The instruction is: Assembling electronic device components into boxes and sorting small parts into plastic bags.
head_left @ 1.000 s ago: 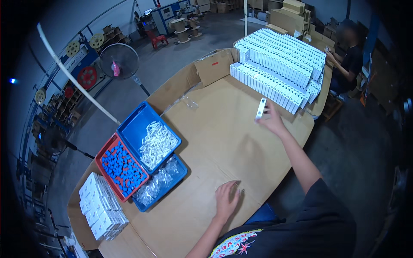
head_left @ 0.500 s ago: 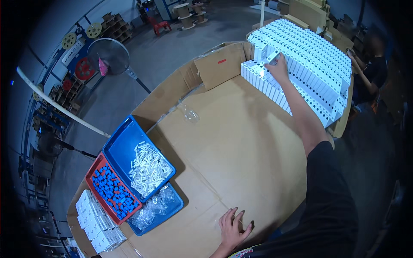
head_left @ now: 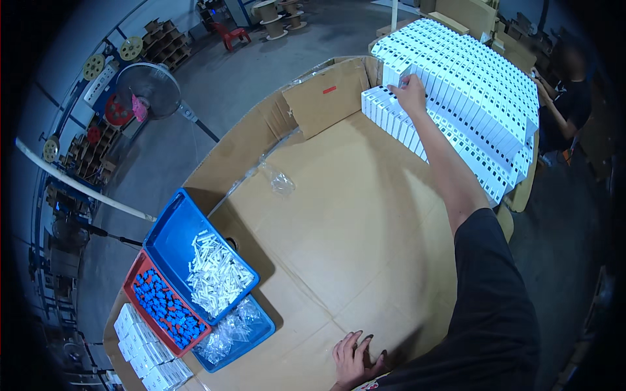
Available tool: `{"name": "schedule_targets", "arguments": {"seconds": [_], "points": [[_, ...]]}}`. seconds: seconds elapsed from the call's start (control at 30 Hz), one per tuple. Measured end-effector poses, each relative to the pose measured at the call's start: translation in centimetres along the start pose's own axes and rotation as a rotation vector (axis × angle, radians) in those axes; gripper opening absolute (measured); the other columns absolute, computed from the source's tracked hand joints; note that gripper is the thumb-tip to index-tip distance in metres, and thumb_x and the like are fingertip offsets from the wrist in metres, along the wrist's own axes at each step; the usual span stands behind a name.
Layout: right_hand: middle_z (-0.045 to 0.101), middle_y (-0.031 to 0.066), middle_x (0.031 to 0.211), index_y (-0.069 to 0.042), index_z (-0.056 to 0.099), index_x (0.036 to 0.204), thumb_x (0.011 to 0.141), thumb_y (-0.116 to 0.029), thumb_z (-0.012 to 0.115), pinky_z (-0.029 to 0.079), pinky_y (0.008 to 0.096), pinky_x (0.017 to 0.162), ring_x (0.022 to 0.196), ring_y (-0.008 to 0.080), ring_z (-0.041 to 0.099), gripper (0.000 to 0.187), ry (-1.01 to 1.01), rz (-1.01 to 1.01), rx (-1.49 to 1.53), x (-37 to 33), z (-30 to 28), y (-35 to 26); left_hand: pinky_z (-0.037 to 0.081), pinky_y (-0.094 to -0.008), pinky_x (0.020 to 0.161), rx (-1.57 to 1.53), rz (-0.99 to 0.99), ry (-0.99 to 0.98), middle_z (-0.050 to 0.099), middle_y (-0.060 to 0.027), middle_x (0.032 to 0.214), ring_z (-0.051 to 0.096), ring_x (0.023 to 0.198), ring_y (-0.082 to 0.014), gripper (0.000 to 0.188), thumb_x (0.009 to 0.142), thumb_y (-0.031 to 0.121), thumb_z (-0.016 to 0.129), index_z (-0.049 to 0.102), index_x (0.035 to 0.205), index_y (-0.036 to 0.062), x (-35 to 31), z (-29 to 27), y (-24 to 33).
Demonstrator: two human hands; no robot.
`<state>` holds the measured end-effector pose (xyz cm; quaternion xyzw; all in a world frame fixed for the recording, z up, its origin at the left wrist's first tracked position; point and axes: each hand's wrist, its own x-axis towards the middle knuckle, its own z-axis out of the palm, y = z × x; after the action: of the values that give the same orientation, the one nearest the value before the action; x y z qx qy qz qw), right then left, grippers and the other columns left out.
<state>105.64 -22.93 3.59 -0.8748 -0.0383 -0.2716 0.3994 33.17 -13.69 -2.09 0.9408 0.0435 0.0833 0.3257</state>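
Note:
Stretched out to the far right, my right hand [head_left: 411, 96] is closed, thumb and fingers pinching the top of a white box at the stepped edge of a large block of white boxes [head_left: 456, 72]. My hand partly hides that box. The boxes stand tightly in rows, dark squares on their tops, the front rows lower than those behind. My left hand [head_left: 352, 360] rests on the cardboard-covered table [head_left: 345, 228] near its front edge, fingers spread and holding nothing.
At the left, a blue tray [head_left: 171, 218] holds white slim pieces, and a red tray [head_left: 137, 266] holds small blue parts. Under them a second blue tray [head_left: 264, 326] carries clear plastic bags. White packets [head_left: 140, 345] are stacked nearby. A co-worker [head_left: 567, 98] stands beyond the boxes.
My right hand has shifted slightly left and down with the white box, which was tilted above the rows and now sits lower among them. My left hand stays on the table.

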Motion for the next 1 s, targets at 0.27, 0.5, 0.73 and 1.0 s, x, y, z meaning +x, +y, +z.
{"name": "schedule_targets", "arguments": {"seconds": [0.27,0.5,0.73,1.0], "points": [[0.062,0.0176,0.14,0.0,0.057,0.142,0.091,-0.008,0.075,0.047,0.043,0.113,0.134,0.0303,0.059,0.054,-0.147,-0.21,0.344,-13.1,-3.4,-1.1,0.036,-0.0539,0.114,-0.046,-0.045,0.082,0.055,-0.0138,0.144,0.052,0.137,-0.0354,0.063,0.083,0.042,0.082,0.062,0.134,0.0119,-0.9,-1.4,-0.2],[0.067,0.0176,0.129,0.005,0.066,0.122,0.093,0.004,0.064,0.047,0.0414,0.112,0.124,0.0296,0.063,0.029,-0.605,-0.249,0.387,-43.6,-22.4,-10.8,0.039,-0.0512,0.113,-0.117,0.086,0.24,0.056,-0.0157,0.138,0.05,0.137,-0.0348,0.045,0.091,0.034,0.074,0.061,0.126,0.0082,-2.2,-0.6,-0.1],[0.068,0.0168,0.126,0.001,0.067,0.113,0.097,0.002,0.063,0.047,0.0403,0.11,0.122,0.0278,0.063,0.016,-0.946,-0.251,0.609,-57.9,-29.0,-19.8,0.044,-0.0482,0.108,-0.281,0.054,0.412,0.061,-0.0164,0.125,0.057,0.123,-0.0362,0.034,0.089,0.016,0.073,0.064,0.12,0.004,-5.9,-0.5,-1.1],[0.075,0.0103,0.102,0.003,0.07,0.109,0.099,-0.003,0.066,0.055,0.0325,0.09,0.094,0.0182,0.07,0.011,-1.18,-0.312,0.533,-56.4,-27.3,-24.2,0.052,-0.0437,0.1,-0.302,-0.247,0.72,0.067,-0.0129,0.121,0.064,0.116,-0.0331,0.02,0.091,0.006,0.071,0.069,0.111,0.0037,-18.0,-11.9,-6.6]]}}
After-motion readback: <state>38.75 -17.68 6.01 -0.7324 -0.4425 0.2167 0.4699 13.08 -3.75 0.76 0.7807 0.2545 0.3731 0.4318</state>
